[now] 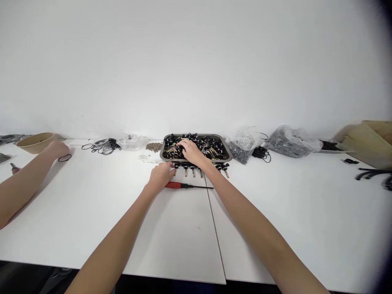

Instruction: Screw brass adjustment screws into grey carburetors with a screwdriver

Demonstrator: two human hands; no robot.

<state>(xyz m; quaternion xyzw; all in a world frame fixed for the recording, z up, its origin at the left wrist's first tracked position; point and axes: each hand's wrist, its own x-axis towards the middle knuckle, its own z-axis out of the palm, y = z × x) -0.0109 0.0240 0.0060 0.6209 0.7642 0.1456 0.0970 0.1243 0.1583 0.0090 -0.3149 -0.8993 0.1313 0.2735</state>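
Note:
A metal tray [228, 156] full of small black and brass parts stands at the back middle of the white table. My right hand [192, 150] reaches into it, fingers curled among the parts; what they hold is hidden. My left hand [161, 175] rests just in front of the tray with fingers bent, pinching a small part I cannot make out. A row of several black-and-brass parts [193, 168] lies along the tray's front edge. A red-handled screwdriver [183, 185] lies right beside my left hand.
Another person's hand [56, 149] rests at far left by a black ring and a tan bowl [35, 141]. Black rings [102, 146], a heap of brass bits [153, 146], plastic bags of parts [243, 143] and a cardboard box [372, 141] line the back.

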